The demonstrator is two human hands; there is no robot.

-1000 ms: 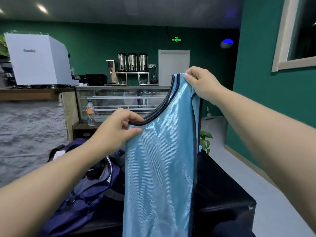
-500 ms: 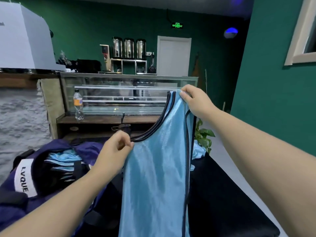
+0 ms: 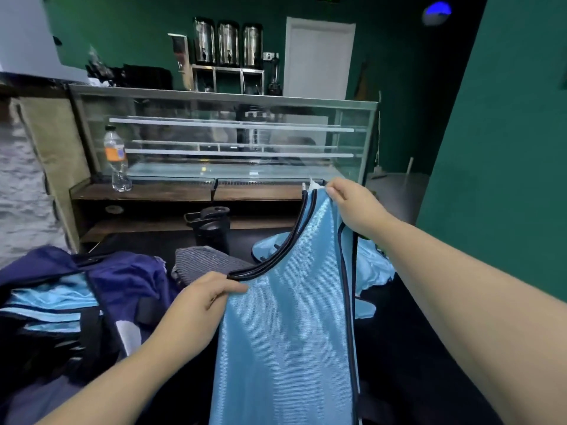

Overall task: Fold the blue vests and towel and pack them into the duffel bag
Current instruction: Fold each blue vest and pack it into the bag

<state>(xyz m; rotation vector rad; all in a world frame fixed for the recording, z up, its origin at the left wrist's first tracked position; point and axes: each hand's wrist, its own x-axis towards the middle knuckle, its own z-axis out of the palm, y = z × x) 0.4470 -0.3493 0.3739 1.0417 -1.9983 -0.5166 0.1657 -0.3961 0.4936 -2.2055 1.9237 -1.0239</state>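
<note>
A light blue vest (image 3: 288, 326) with dark piping hangs lengthwise, folded in half, between my hands. My right hand (image 3: 357, 207) pinches its shoulder straps at the top. My left hand (image 3: 204, 302) grips the neckline edge lower down. The navy duffel bag (image 3: 122, 280) lies open at the left with folded blue vests (image 3: 52, 305) inside. A grey towel (image 3: 205, 262) lies crumpled on the black table behind my left hand. Another blue vest (image 3: 372, 268) lies in a heap to the right, partly hidden by the held one.
A black bottle (image 3: 211, 228) stands on the black table (image 3: 414, 348) beyond the towel. A glass display counter (image 3: 233, 139) with a water bottle (image 3: 116, 161) runs across the back. A green wall (image 3: 503, 167) closes the right side.
The view has tipped downward and both hands have lowered the vest toward the table. The towel, the black bottle and the second vest have come into view.
</note>
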